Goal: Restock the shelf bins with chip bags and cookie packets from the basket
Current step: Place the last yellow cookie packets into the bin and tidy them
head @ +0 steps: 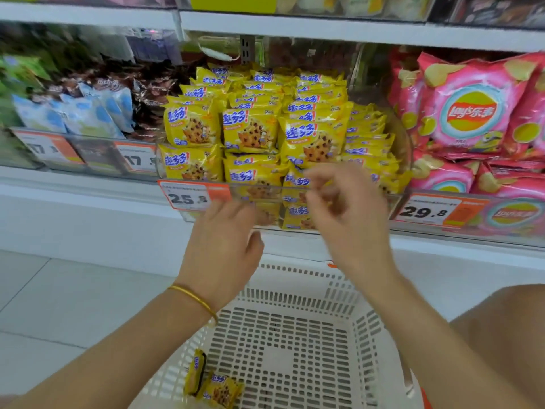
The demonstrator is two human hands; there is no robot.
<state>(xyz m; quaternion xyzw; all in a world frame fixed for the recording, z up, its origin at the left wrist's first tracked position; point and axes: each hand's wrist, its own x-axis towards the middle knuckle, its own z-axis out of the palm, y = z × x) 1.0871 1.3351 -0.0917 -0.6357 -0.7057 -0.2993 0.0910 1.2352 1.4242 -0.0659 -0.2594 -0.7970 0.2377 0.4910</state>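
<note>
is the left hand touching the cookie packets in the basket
Apart. The head view shows the left hand up by the shelf bin, while the cookie packets lie far below it on the basket floor.

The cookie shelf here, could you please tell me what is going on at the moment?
A person is restocking yellow cookie packets in the clear bin. The left hand is open at the bin's front; the right hand is raised before it, too blurred to tell whether its fingers pinch anything. The white basket below holds two packets.
</note>
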